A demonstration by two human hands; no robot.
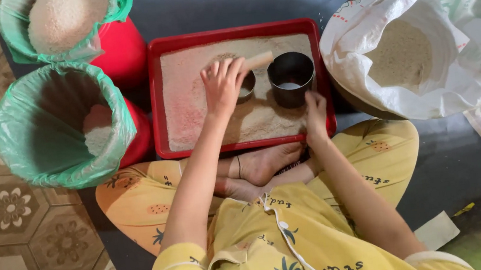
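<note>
scoop under left hand [224, 84]: bowl mostly covered by the fingers; only its wooden handle [258, 61] and a sliver of rim show
right hand [315, 111]: fingertips hidden behind the metal cup [291, 78], so the grip is unclear
upper bucket [69, 22]: far left of both hands, top cut off by the edge
white sack [427, 38]: right of the cup, cropped at the edge

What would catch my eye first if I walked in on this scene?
Probably the red tray of pale grain in the middle, where the left hand grips a wooden-handled scoop and the right hand touches a dark metal cup. Two red buckets with green liners sit on the left, an open white sack on the right.
</note>
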